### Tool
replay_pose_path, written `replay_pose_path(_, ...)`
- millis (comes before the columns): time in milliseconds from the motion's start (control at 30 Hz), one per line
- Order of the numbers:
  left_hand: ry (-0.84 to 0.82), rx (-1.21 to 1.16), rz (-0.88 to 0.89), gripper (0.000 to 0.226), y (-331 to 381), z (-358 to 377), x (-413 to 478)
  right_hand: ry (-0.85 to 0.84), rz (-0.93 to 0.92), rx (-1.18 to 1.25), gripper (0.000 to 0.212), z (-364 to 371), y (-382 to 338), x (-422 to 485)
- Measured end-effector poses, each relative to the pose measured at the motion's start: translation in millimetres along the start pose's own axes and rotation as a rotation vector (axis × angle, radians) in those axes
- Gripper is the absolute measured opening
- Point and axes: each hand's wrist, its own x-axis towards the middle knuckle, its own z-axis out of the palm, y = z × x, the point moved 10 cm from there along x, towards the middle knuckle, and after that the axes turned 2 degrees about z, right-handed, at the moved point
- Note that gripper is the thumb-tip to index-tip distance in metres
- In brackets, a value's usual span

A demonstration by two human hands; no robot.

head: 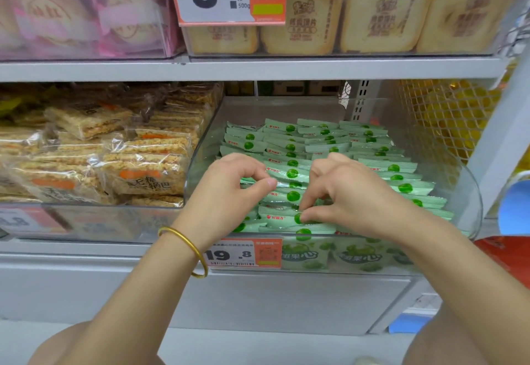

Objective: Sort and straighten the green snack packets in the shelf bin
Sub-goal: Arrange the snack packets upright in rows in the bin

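Observation:
A clear plastic shelf bin [470,192] holds several pale green snack packets [324,138], each with a dark green dot, lying in rough overlapping rows. Both hands are inside the bin at its front middle. My left hand [229,189], with a gold bangle on the wrist, has its fingers curled and pinches the edge of a packet at the left of the front pile. My right hand [344,195] pinches a green packet [282,217] near the front wall with thumb and forefinger. The packets under both hands are hidden.
Left of the bin lies a stack of rice-cracker packs [120,158] in clear wrap. An orange price tag [243,253] is fixed to the bin's front. The shelf above [258,66] carries boxed toast slices and pink packs. A white wire mesh [447,118] stands at the right.

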Motion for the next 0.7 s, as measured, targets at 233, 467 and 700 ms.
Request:
replay_pose_path(233, -0.060, 0.203, 0.022, 0.004, -1, 7, 0, -0.017, 0.013, 0.123, 0.010, -4, 10, 0)
replay_pose_path(467, -0.139, 0.289, -0.003, 0.017, -6, 13, 2, 0.026, 0.068, 0.075, 0.014, -6, 15, 13)
replay_pose_path(700, -0.204, 0.239, -0.026, 0.027, -13, 17, 4, -0.068, 0.028, -0.030, 0.022, 9, 7, 17)
